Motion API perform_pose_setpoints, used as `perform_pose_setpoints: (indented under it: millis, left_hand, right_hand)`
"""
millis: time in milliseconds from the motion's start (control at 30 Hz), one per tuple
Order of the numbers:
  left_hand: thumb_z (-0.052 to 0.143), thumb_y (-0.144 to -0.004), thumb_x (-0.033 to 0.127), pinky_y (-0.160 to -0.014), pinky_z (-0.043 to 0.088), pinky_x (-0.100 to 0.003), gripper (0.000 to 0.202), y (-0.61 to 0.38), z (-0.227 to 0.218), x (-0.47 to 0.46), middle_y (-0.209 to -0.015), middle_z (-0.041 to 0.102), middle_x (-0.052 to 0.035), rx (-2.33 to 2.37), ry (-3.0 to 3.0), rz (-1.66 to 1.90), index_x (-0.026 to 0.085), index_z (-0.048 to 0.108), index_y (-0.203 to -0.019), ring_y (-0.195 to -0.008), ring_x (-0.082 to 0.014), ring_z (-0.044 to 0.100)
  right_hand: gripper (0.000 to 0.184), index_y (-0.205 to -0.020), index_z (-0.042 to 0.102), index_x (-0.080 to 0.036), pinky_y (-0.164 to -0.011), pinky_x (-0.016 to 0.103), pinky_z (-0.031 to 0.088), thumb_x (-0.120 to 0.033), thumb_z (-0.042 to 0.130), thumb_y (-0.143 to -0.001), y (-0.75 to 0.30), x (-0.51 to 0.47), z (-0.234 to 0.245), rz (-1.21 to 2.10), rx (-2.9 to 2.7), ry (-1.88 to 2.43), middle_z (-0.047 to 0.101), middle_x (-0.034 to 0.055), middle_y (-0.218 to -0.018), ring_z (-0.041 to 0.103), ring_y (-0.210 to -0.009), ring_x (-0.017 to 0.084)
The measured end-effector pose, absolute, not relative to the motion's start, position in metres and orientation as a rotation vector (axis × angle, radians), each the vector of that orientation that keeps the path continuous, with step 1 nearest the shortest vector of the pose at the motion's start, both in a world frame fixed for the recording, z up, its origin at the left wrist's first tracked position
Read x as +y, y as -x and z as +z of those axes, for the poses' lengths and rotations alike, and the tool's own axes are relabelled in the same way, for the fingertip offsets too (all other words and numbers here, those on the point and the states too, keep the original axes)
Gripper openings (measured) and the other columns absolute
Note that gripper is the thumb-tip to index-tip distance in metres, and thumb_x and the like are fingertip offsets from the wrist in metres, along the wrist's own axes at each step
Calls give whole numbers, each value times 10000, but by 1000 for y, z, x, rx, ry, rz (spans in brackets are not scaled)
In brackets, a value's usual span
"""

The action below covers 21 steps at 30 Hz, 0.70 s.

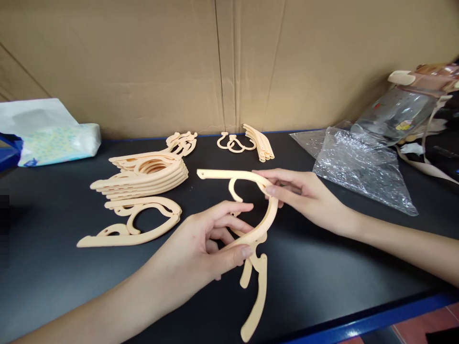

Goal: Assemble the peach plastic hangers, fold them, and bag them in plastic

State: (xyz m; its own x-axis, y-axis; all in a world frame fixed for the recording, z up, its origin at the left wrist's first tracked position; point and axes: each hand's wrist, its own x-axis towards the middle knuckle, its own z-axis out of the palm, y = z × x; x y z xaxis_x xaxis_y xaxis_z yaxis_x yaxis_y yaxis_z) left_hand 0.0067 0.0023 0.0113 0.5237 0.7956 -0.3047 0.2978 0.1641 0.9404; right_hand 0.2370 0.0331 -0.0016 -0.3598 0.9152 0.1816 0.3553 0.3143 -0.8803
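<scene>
Between my two hands is a cream plastic folding hanger (pixel 269 217), bent into a curve with its small hook (pixel 234 190) on the inner side. My left hand (pixel 218 239) pinches the lower arm between thumb and fingers. At the upper bend, my right hand (pixel 296 191) grips the other arm. Beneath the held hanger, loose cream hanger pieces (pixel 256 306) lie on the black table, partly hidden by my left hand. Left of my hands lies a folded hanger (pixel 154 234), in front of a stack of similar folded hangers (pixel 154 179).
Hook pieces (pixel 182 142) and more hooks (pixel 234 143) lie at the back, beside a small pile of hanger arms (pixel 260 143). A tissue pack (pixel 60 141) sits at left. Clear plastic bags (pixel 358 167) and a transparent bottle (pixel 398 112) are at right. Cardboard (pixel 143 67) stands behind.
</scene>
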Motion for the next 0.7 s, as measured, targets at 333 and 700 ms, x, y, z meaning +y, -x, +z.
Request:
perform_pose_setpoints:
  millis: [333, 700]
  left_hand:
    - [689, -849, 278, -880, 582, -214, 302, -1, 10, 13, -1344, 578, -12, 1082, -1468, 799, 260, 574, -1128, -1095, -155, 646]
    - [560, -929, 253, -1149, 410, -359, 362, -1, 1, 12, -1467, 418, 14, 1066, -1965, 772, 313, 472, -1274, -1337, -172, 478]
  right_hand:
    - [425, -1387, 513, -219, -678, 289, 448, -390, 420, -1009, -254, 57, -11, 627, -2085, 1231, 627, 4, -849, 527, -683, 135]
    - [647, -1361, 503, -202, -934, 428, 505, -613, 592, -868, -256, 55, -10, 216, -2448, 1197, 640, 113, -1285, 621, -1144, 286]
